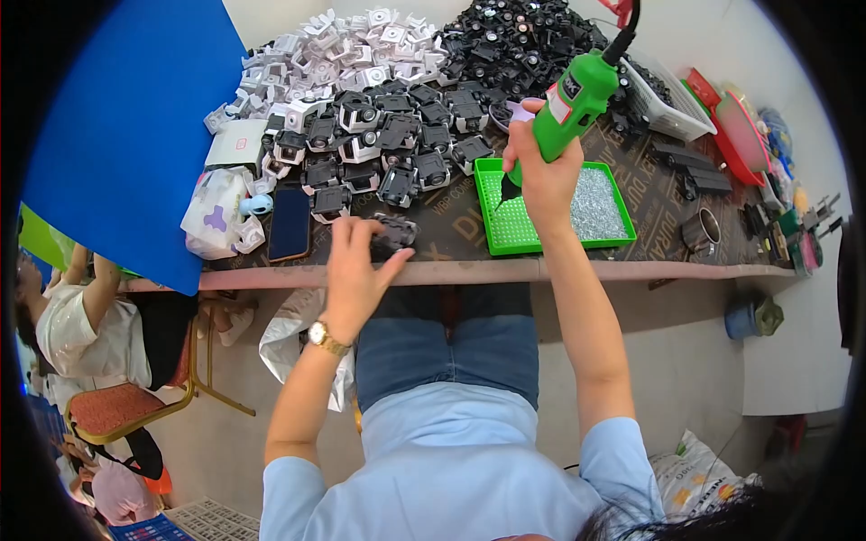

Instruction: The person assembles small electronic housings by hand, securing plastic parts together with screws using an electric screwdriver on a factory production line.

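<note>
My left hand (pixel 354 270) is at the table's front edge, thumb and fingers closed about a black toy car part (pixel 395 236) that looks slightly blurred. In my right hand (pixel 546 171) is a green electric screwdriver (pixel 577 95), gripped upright with its cord rising from the top. Its black tip points down over the left side of a green tray (pixel 481 194). Small silvery screws (pixel 597 206) fill the tray's right side, while the left side shows a dotted grid. Close behind my left hand stand rows of black-and-white toy car bodies (pixel 397 135).
Piles of white plastic parts (pixel 352 50) and black parts (pixel 514 45) rise at the back. A phone (pixel 290 224) lies left, beside a white packet (pixel 215 212). To the right are black strips (pixel 690 169), a metal cup (pixel 701 232) and a white basket (pixel 672 108). Another person (pixel 95 334) sits at far left.
</note>
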Available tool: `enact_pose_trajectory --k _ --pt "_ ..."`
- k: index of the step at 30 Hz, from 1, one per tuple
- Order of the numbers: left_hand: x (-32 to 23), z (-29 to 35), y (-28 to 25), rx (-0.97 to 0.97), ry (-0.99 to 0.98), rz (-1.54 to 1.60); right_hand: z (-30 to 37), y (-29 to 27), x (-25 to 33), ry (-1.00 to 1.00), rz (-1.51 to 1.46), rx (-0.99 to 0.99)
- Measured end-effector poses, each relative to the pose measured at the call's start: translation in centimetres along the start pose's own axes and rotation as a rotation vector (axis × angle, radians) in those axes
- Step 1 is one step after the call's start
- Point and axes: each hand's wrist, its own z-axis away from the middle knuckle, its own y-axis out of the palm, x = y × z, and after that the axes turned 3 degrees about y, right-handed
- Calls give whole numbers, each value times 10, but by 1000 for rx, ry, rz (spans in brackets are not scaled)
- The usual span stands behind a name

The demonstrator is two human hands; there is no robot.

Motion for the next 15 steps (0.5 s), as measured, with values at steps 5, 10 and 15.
enact_pose_trajectory --k 5,10,15 --pt "-18 -1 36 -32 -97 161 -3 20 5 -33 -141 -59" --pt "-19 -4 45 -24 -97 170 2 62 -5 23 -219 -21" --pt "-18 -3 43 19 -185 268 5 74 -13 -8 -185 37"
